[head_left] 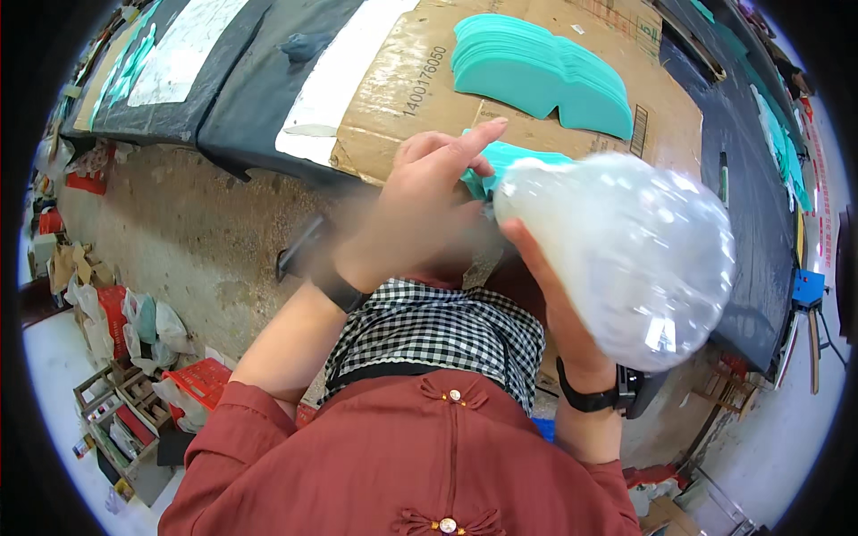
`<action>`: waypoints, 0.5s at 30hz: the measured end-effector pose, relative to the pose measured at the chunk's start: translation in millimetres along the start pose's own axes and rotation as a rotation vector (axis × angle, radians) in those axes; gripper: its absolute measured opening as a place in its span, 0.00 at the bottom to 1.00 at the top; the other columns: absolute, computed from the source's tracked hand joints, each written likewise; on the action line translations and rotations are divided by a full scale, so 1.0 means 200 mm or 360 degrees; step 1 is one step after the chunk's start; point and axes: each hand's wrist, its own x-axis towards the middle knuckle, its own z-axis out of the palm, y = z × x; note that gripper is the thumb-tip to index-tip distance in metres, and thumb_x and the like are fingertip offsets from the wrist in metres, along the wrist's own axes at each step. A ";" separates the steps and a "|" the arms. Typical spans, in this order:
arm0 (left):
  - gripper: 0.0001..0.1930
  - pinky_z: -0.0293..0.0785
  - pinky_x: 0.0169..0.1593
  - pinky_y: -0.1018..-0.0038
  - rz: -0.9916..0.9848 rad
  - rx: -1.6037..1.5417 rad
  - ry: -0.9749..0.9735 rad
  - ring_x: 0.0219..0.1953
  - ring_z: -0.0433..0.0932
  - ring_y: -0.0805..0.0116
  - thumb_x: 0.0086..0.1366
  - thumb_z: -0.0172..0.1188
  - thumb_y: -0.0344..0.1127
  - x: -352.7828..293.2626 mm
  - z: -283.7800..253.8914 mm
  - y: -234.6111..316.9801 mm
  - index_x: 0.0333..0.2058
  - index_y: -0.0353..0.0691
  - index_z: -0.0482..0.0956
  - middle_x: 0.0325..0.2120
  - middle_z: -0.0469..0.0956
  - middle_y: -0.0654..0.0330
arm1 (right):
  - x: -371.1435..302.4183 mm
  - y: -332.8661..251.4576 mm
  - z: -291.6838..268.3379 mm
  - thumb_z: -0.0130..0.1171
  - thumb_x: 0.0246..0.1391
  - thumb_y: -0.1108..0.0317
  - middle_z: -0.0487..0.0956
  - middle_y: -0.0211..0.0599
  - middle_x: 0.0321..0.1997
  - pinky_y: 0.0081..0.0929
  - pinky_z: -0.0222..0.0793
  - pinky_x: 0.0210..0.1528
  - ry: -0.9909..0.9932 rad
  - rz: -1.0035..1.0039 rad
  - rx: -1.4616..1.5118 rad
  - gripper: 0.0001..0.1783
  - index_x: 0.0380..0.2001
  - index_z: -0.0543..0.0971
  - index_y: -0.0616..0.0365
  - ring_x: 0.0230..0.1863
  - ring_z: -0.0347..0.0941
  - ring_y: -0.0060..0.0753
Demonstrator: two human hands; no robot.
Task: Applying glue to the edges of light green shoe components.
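1. In the head view, a dark-covered work table (255, 85) bears a flattened brown cardboard sheet (371, 134), with a white sheet (347, 67) along its left side.
2. A thick stack of teal pieces (536, 67) with curved edges lies on the far part of the cardboard; a smaller teal piece (527, 156) lies nearer the person, partly covered by the hands.
3. A clear plastic thing (635, 259), pear-shaped and shiny, is above the table's near edge, its narrow end pointing left.
4. The right hand (567, 308) lies against its near side, thumb by the narrow end; the other fingers are hidden, so I cannot tell how it grips.
5. The left hand (424, 183) is just beside that end, forefinger extended, its lower part blurred; whether it grasps anything I cannot tell.
6. Another dark surface at upper left carries a white sheet and loose teal pieces (134, 67).
7. Left, on the speckled floor (179, 205), stand plastic bags (147, 322), a red basket (201, 382) and a compartmented box (125, 429).
8. A blue device (809, 288) stands at the right.
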 end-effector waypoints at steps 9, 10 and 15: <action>0.34 0.74 0.58 0.66 -0.0374 0.0002 0.0533 0.53 0.79 0.61 0.60 0.62 0.19 -0.14 -0.16 -0.04 0.66 0.40 0.69 0.50 0.78 0.55 | 0.44 -0.12 0.11 0.80 0.49 0.69 0.87 0.36 0.43 0.28 0.79 0.48 0.0029 -0.0518 0.0049 0.21 0.45 0.84 0.65 0.41 0.82 0.27; 0.28 0.74 0.56 0.64 -0.0173 0.0176 0.0534 0.50 0.79 0.60 0.58 0.61 0.19 -0.17 -0.18 -0.06 0.58 0.39 0.74 0.47 0.79 0.56 | 0.44 -0.16 0.09 0.79 0.50 0.70 0.87 0.36 0.43 0.28 0.79 0.48 0.0014 -0.0396 0.0211 0.21 0.45 0.84 0.66 0.41 0.82 0.27; 0.13 0.74 0.49 0.60 0.0473 0.0356 0.0068 0.41 0.79 0.57 0.51 0.61 0.21 -0.20 -0.11 0.03 0.35 0.42 0.83 0.37 0.80 0.59 | 0.38 -0.20 0.09 0.78 0.49 0.72 0.88 0.37 0.37 0.27 0.78 0.40 -0.0209 -0.0404 0.0295 0.15 0.40 0.86 0.65 0.37 0.83 0.26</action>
